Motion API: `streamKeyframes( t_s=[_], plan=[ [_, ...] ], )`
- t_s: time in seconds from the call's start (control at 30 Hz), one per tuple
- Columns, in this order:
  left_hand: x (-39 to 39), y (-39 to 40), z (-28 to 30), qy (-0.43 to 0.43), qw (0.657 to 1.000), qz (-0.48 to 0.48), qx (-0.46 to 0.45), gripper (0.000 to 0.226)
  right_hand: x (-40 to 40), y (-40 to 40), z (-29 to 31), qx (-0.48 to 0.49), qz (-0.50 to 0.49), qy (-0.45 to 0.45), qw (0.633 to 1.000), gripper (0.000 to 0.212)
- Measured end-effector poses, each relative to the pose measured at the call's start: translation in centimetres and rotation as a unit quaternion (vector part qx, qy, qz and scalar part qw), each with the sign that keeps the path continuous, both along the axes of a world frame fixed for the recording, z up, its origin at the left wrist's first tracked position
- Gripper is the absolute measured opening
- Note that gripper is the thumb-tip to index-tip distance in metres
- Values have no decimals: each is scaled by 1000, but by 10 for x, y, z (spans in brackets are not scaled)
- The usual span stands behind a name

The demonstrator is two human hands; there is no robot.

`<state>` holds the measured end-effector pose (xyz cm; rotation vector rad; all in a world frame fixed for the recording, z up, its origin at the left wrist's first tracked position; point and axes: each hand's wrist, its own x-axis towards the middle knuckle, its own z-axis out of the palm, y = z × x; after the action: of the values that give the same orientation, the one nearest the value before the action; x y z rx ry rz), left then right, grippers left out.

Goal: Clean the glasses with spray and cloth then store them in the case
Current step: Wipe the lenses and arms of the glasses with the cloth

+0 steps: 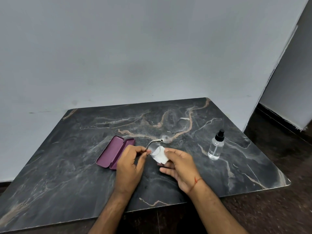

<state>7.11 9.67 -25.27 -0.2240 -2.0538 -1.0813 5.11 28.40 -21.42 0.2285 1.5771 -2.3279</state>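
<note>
Thin-framed glasses (164,139) with clear lenses hover just above the middle of the dark marble table (67,166). My left hand (130,163) pinches the frame at its near end. My right hand (179,163) presses a small white cloth (160,154) against the near lens, thumb on top. The far lens is uncovered. A purple glasses case (114,152) lies open on the table just left of my left hand. A clear spray bottle (216,146) with a black nozzle stands upright to the right, apart from both hands.
The table's far edge meets a pale wall (135,56). Its right edge (276,166) and near edge drop off to a dark floor (278,208). A wall corner (287,81) rises beyond the bottle on the right.
</note>
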Motion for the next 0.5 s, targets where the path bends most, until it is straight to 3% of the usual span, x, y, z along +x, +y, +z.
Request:
streamKeyframes(
  t_s=[0.13, 0.37, 0.43, 0.5],
  plan=[
    [3, 3, 1, 3, 999, -40, 2, 17, 6, -4, 0, -135, 62, -11, 989, 16],
    [7, 4, 9, 14, 997, -66, 43, 31, 6, 4, -11, -179, 137, 32, 974, 42],
    [8, 3, 6, 6, 996, -63, 61, 35, 5, 4, -11, -173, 148, 25, 973, 36],
    [7, 1, 2, -5, 996, -58, 74, 24, 4, 2, -10, -165, 141, 22, 976, 24]
  ],
)
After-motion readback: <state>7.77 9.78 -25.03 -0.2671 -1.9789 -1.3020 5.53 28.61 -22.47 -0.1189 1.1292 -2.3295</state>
